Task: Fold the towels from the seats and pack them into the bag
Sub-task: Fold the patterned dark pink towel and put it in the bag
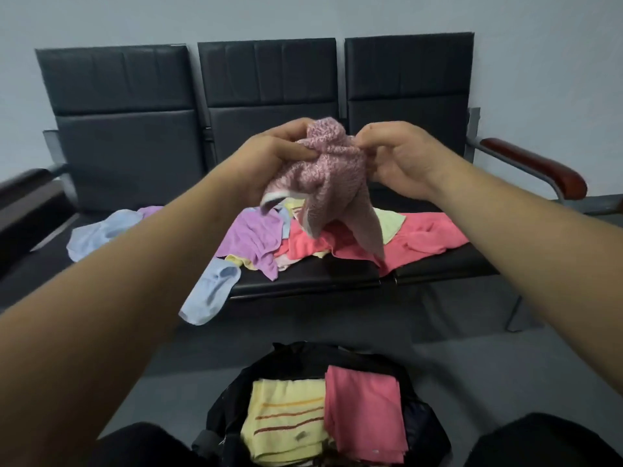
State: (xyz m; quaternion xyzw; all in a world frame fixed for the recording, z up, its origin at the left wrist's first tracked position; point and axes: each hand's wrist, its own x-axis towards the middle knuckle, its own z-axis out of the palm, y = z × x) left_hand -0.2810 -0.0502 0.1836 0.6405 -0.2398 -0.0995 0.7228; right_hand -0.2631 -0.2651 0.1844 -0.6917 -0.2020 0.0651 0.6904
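A crumpled pink knitted towel (328,176) is being pinched above the black padded seats (269,79), left hand (269,163) at its 9 o'clock, right hand (401,156) at 3, its length hanging toward the black fabric bag (222,412) at 6 o'clock.

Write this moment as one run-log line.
left hand, right hand: grip bunched pink towel above seats | seats: loose towels piled | bag: yellow towel, coral towel folded inside

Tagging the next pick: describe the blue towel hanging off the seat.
Find the row of three black seats. At the middle seat's front left corner, a pale blue towel droops over the edge toward the floor. The other blue towel lies up on the left seat.
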